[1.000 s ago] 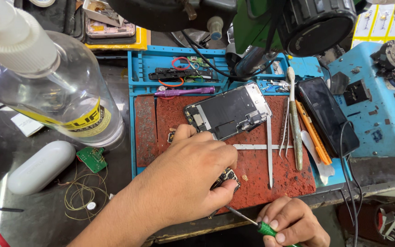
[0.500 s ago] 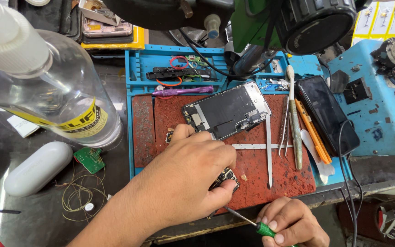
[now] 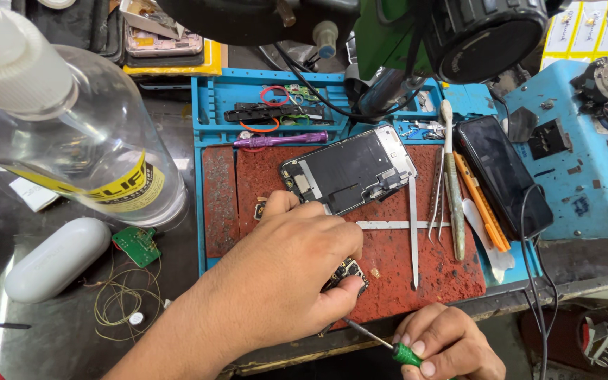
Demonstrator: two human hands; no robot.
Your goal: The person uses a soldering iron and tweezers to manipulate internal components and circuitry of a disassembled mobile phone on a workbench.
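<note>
Nearest the camera, the right hand [image 3: 448, 345] is closed around a green-handled screwdriver [image 3: 378, 343] whose tip points at a small circuit board [image 3: 347, 271]. That board sits near the front edge of the red work mat [image 3: 395, 271], pinched under the fingers of the left hand [image 3: 297, 260]. Judging by this, the board is already out of the phone and is being worked on. Farther back on the mat lies the opened phone frame [image 3: 350, 171], stripped and not yet refitted. To its right lie tweezers [image 3: 436, 200], and beyond them a dark phone [image 3: 504, 176].
</note>
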